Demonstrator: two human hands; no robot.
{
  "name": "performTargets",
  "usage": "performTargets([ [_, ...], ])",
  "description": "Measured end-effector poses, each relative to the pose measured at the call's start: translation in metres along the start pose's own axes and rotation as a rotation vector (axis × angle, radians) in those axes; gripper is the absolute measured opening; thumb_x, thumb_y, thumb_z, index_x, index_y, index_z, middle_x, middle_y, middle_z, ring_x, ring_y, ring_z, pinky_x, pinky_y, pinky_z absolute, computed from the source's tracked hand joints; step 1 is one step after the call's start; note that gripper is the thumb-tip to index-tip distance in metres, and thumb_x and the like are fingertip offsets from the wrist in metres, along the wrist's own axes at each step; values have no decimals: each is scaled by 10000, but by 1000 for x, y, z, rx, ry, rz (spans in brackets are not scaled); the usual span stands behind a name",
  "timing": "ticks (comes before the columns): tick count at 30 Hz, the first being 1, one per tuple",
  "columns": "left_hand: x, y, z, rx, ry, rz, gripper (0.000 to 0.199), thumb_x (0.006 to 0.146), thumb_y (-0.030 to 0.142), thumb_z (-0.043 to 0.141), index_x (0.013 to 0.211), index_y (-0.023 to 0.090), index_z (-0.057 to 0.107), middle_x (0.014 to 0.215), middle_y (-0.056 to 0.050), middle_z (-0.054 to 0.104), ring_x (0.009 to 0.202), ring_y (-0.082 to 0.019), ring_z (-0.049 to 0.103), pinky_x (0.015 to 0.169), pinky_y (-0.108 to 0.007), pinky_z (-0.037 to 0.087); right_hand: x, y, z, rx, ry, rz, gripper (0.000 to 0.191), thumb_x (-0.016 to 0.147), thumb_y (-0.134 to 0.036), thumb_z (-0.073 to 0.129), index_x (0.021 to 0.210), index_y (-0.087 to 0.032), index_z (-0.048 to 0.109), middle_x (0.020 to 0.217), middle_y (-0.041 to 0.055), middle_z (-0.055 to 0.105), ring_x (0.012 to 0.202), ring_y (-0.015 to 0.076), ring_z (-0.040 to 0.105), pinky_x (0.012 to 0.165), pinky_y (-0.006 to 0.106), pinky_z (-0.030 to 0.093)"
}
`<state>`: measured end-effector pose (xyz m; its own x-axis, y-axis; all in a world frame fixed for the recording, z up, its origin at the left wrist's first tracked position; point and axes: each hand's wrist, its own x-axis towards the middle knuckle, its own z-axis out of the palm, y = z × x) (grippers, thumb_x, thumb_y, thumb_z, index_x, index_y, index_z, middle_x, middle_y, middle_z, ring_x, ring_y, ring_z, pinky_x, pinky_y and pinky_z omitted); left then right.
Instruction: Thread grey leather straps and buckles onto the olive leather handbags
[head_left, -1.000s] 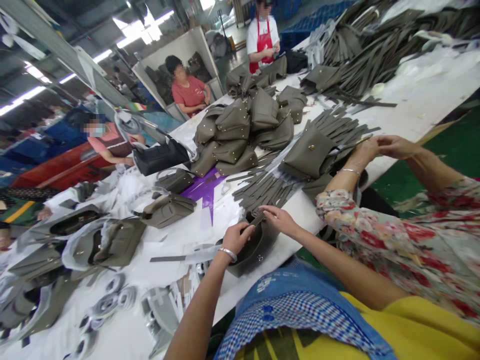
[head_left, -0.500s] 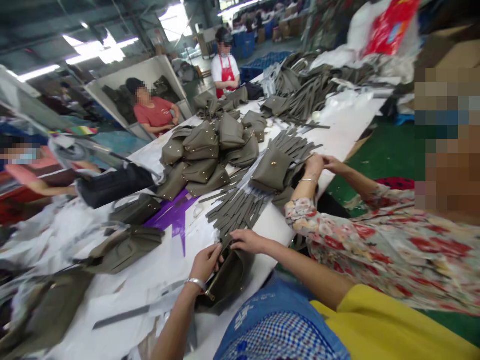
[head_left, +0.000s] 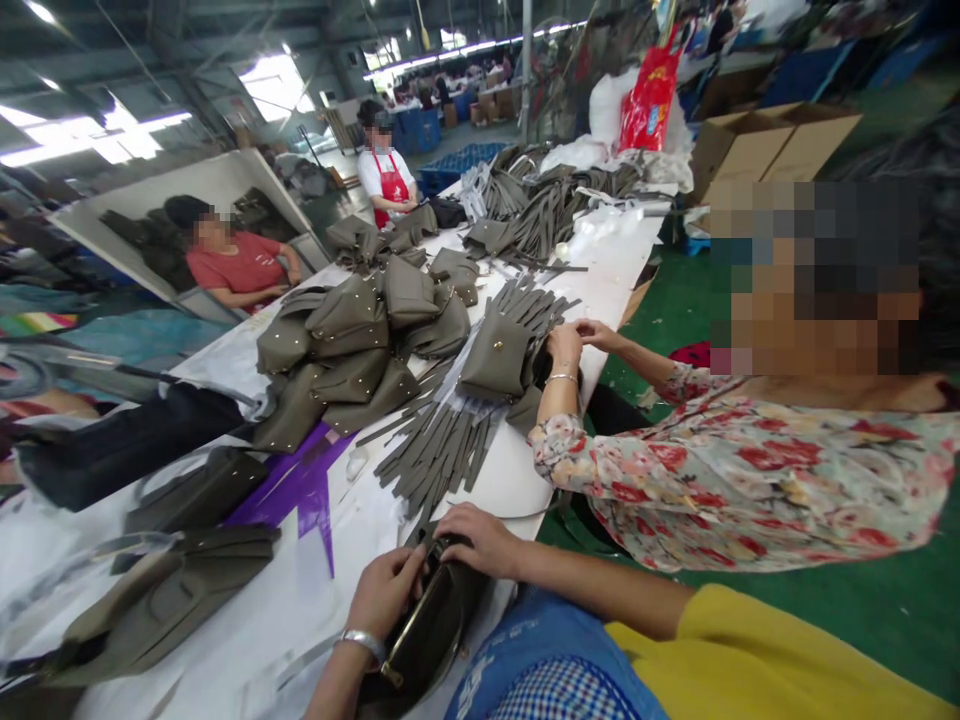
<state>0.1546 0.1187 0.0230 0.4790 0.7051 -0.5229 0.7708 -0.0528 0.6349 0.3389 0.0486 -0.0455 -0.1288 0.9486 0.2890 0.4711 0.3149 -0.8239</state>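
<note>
A dark olive handbag (head_left: pixel 439 625) with a gold zipper along its top lies tilted on the table edge, against my blue apron. My left hand (head_left: pixel 384 592), with a silver bracelet at the wrist, pinches the bag's rim near the zipper's far end. Over the same end my right hand (head_left: pixel 480 542) curls its fingers on the rim; its fingertips are partly hidden. Just beyond my hands lies a fan of flat olive straps (head_left: pixel 439 450).
Olive bags (head_left: pixel 349 320) are heaped mid-table, past a purple sheet (head_left: pixel 300 480). At my right a co-worker in a floral blouse (head_left: pixel 675 470) handles another olive bag (head_left: pixel 495 355). More bags (head_left: pixel 172 600) lie at left. Cardboard boxes (head_left: pixel 765 150) stand behind.
My view has swung to the right. The bag has turned so more of its zipper shows, and my right hand has closed in beside the left on its rim.
</note>
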Motion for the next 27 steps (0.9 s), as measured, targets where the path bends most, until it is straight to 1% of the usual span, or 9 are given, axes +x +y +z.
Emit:
performTargets([
  [3, -1, -1, 3, 55, -53, -9, 588, 768, 679, 346, 683, 165, 619, 456, -2, 586, 414, -147, 491, 479, -245, 361, -3, 1, -1, -38, -41, 21, 340, 869, -430, 529, 1115, -204, 592, 1054, 70, 621, 1034, 186, 516, 926, 331, 414],
  [6, -2, -1, 5, 91, -38, -15, 553, 775, 656, 340, 642, 179, 585, 443, -2, 588, 418, -158, 513, 487, -251, 366, -5, -1, 0, -64, -80, 24, 334, 890, -403, 497, 1146, -202, 573, 1073, 72, 612, 1035, 181, 512, 927, 322, 414],
  [9, -1, -2, 9, 83, -49, -8, 492, 808, 594, 316, 647, 189, 545, 488, -9, 628, 405, -154, 525, 477, -251, 375, -6, -1, 3, -85, -107, 12, 340, 897, -369, 482, 1184, -201, 555, 1098, 77, 599, 1041, 181, 510, 924, 318, 418],
  [13, 4, -5, 16, 45, -50, -1, 449, 830, 545, 313, 679, 187, 538, 569, -27, 671, 430, -152, 568, 476, -244, 397, -7, 0, 4, -88, -96, 12, 368, 881, -403, 504, 1181, -201, 566, 1088, 76, 601, 1026, 188, 520, 905, 315, 431],
  [16, 7, -7, 21, 45, -26, -3, 482, 823, 594, 319, 665, 191, 532, 518, -25, 647, 402, -153, 549, 460, -248, 396, -9, 2, 6, -80, -52, 24, 374, 863, -430, 528, 1156, -204, 587, 1067, 71, 612, 1009, 190, 530, 885, 313, 442],
  [19, 9, -9, 23, 42, -1, 4, 530, 798, 656, 332, 646, 191, 537, 504, -28, 634, 409, -159, 551, 445, -250, 389, -9, 3, 9, -76, -36, 22, 370, 849, -412, 549, 1143, -193, 600, 1053, 78, 621, 1000, 198, 540, 877, 323, 450],
  [23, 10, -13, 24, 1, -3, -11, 552, 774, 689, 342, 654, 186, 537, 522, -29, 631, 415, -156, 548, 422, -247, 370, -6, 7, 9, -66, -71, 7, 398, 808, -385, 587, 1150, -182, 603, 1054, 90, 624, 1003, 209, 552, 880, 338, 459],
  [27, 13, -18, 28, -71, -42, -21, 561, 740, 718, 360, 654, 186, 516, 523, -22, 621, 396, -141, 521, 408, -241, 344, -5, 15, 5, -23, -126, -36, 498, 751, -449, 635, 1168, -178, 603, 1091, 98, 618, 1012, 214, 560, 886, 333, 457],
])
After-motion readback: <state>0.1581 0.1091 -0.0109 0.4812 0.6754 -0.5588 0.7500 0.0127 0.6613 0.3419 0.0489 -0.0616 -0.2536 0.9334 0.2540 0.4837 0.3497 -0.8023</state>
